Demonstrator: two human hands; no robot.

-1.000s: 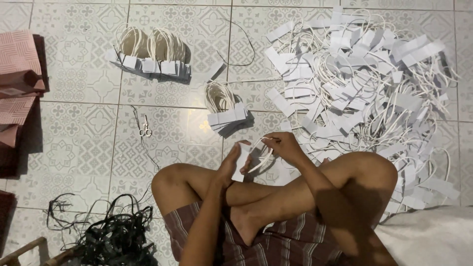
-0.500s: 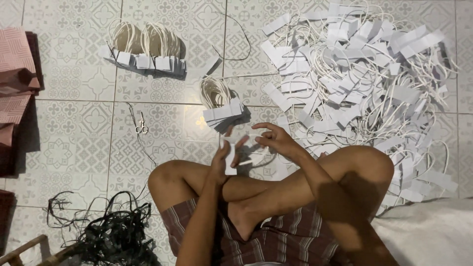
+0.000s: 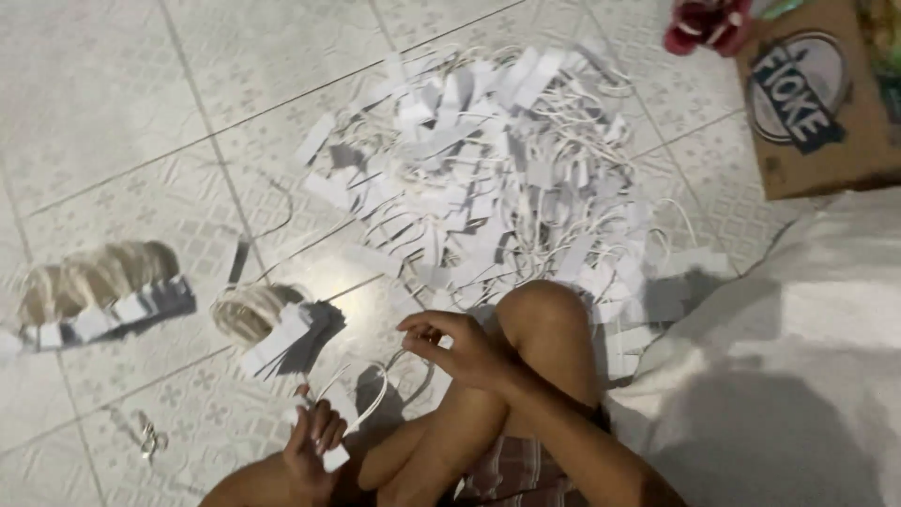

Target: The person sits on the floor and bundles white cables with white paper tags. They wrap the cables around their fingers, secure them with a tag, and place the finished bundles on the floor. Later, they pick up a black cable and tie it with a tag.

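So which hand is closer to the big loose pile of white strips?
Right. The right hand sits at the loose pile's near edge; the left hand is lower and farther left, holding a looped strip.

Person is sitting cross-legged on the tiled floor (image 3: 122, 103). Left hand (image 3: 314, 441) is gripping a white paper tag (image 3: 340, 413) with a white cord loop (image 3: 361, 390) arching off it. Right hand (image 3: 460, 347) is hovering just above the knee (image 3: 549, 319), fingers (image 3: 418, 329) curled, pinching something too small to make out. Big loose pile of white tags and cords (image 3: 488, 178) is lying just beyond the knee. Two neat stacked bundles are sitting to the left: one (image 3: 272, 324) near the left hand, another (image 3: 99, 296) further out. Small scissors (image 3: 148, 437) are lying near the bottom left. Cardboard box (image 3: 817, 94) is sitting top right, white cloth (image 3: 798, 376) lying below it.
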